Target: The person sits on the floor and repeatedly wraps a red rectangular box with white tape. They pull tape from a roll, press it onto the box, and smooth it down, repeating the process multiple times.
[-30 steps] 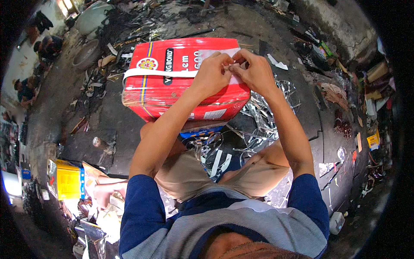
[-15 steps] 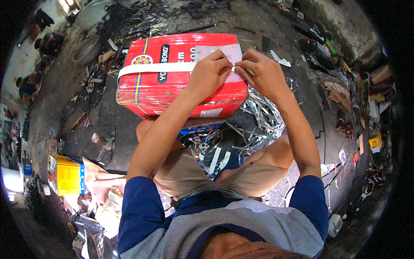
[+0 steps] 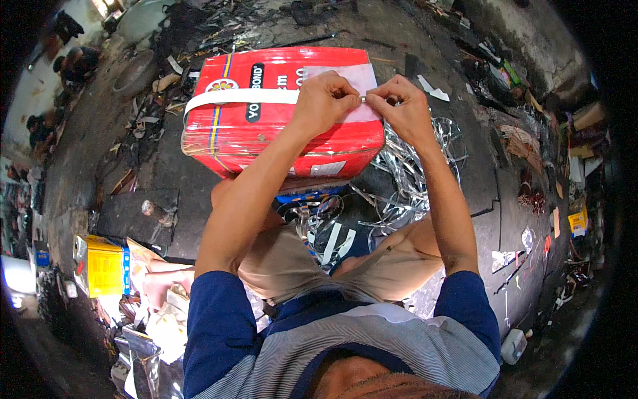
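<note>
From where I stood, the red box [image 3: 266, 143] sat flat with its broad top facing up and one long side toward the seated worker. It was shiny, with creased, glossy patches along its near edge, and a yellow-and-blue stripe ran down it toward the left end. A white strap [image 3: 239, 96] lay lengthwise over the top, crossing the black label and the lower part of a flower emblem, then bent loosely down at the left end. I couldn't see its right-hand stretch. A pale pink patch [image 3: 362, 74] covered the top's right end, partly hidden from view.
</note>
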A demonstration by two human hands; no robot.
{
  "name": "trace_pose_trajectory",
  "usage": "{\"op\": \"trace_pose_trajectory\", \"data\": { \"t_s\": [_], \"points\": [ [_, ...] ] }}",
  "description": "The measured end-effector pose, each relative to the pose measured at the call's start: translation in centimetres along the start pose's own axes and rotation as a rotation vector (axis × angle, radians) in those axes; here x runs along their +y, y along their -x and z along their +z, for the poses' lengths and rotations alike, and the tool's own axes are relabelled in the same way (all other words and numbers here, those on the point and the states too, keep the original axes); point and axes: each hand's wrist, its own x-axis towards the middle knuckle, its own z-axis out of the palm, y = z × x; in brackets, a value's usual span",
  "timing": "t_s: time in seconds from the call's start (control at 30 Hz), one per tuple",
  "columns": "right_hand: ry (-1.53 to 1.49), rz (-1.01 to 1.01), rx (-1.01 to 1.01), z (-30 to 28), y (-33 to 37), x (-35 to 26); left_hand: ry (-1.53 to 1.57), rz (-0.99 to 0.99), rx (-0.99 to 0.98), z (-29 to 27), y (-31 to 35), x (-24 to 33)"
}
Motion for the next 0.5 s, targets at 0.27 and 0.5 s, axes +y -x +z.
{"op": "trace_pose_trajectory", "data": {
  "t_s": [0.27,0.5],
  "points": [
    [-0.471,0.337,0.145,2.9,-0.2,1.1,-0.120,0.068,-0.005,0.1,-0.7,0.2],
    [-0.585,0.423,0.130,2.6,-0.4,0.3,-0.222,0.234,-0.231,-1.7,-2.3,1.1]
  ]
}}
